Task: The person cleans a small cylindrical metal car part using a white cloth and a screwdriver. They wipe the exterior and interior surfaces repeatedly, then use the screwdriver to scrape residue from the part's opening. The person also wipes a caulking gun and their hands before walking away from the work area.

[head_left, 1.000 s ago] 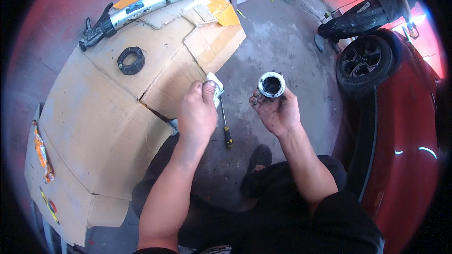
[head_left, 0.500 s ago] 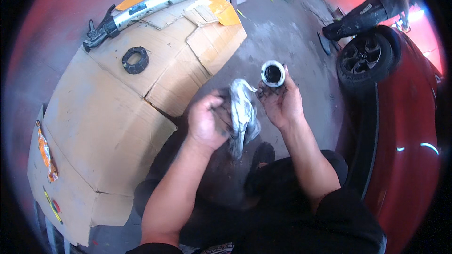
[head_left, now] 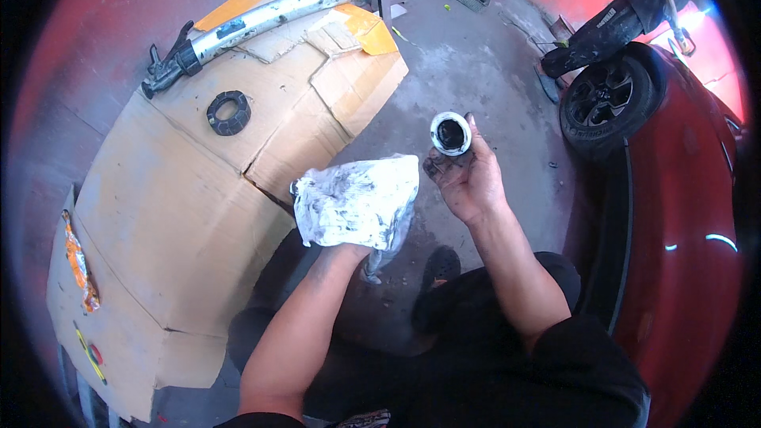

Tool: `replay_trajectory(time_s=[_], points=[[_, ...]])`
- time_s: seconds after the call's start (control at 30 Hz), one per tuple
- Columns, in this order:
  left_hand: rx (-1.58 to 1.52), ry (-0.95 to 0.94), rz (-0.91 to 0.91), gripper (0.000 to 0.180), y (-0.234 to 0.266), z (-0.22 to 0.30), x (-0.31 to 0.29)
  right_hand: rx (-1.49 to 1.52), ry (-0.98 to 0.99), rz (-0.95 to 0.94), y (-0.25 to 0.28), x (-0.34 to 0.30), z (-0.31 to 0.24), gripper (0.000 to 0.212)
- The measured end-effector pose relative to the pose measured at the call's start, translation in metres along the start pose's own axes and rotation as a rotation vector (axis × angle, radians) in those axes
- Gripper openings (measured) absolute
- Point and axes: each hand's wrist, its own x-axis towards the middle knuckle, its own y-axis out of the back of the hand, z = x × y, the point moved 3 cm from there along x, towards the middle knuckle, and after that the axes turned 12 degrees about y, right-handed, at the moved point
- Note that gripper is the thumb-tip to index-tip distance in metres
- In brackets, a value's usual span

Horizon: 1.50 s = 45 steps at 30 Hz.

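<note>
Left hand (head_left: 349, 218): hidden under a dirty white rag (head_left: 357, 200), which is draped over it; fingers seem curled into the cloth, gripping it, though the fingers themselves cannot be seen.
Right hand (head_left: 468, 182): palm up, greasy, fingers closed round the base of a short metal cylinder (head_left: 450, 133).
Cylinder: held upright at the fingertips, its open dark mouth facing the camera, pale rim around it; it sits just right of the rag, not touching it.
Rag: crumpled, stained with black smears, held over the floor at the edge of the cardboard.
Cardboard (head_left: 182, 214): large flattened sheet spread on the floor to the person's left, creased and torn.
Ring (head_left: 229, 112): black, round, lying flat on the cardboard, well apart from both hands.
Tube (head_left: 269, 20): long silvery tube with a black fitting at its left end, lying across the far end of the cardboard.
Floor (head_left: 476, 63): grey concrete, stained.
Wheel (head_left: 606, 99): black tyre with dark rim, at the right, beside red bodywork (head_left: 682, 214).
</note>
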Motion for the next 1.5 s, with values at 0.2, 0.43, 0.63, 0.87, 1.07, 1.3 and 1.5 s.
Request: replay_trajectory(time_s=[0.2, 0.43, 0.63, 0.87, 1.07, 1.3, 1.5], points=[[-0.860, 0.103, -0.204, 0.043, 0.028, 0.041, 0.000, -0.150, -0.038, -0.041, -0.003, -0.003, 0.013, 0.038], [-1.357, 0.174, -0.164, 0.050, -0.006, 0.016, 0.001, -0.346, 0.116, -0.089, -0.007, -0.001, 0.010, 0.032], [-0.611, -0.079, -0.002, 0.041, -0.002, 0.023, 0.000, -0.281, 0.121, -0.150, -0.009, -0.005, 0.011, 0.028], [0.140, 0.036, -0.091, 0.042, 0.001, 0.037, 0.000, -0.215, 0.082, -0.221, -0.012, -0.007, 0.016, 0.029], [0.043, -0.163, -0.034, 0.039, 0.027, 0.040, 0.002, -0.146, 0.027, -0.295, -0.016, -0.012, 0.021, 0.032], [0.084, -0.006, 0.018, 0.028, 0.061, 0.044, 0.012, 0.014, -0.061, -0.124, -0.008, 0.003, 0.027, 0.030], [0.571, 0.037, -0.100, 0.025, 0.055, 0.039, 0.046, 0.023, -0.101, -0.018, -0.005, -0.001, 0.018, 0.025]])
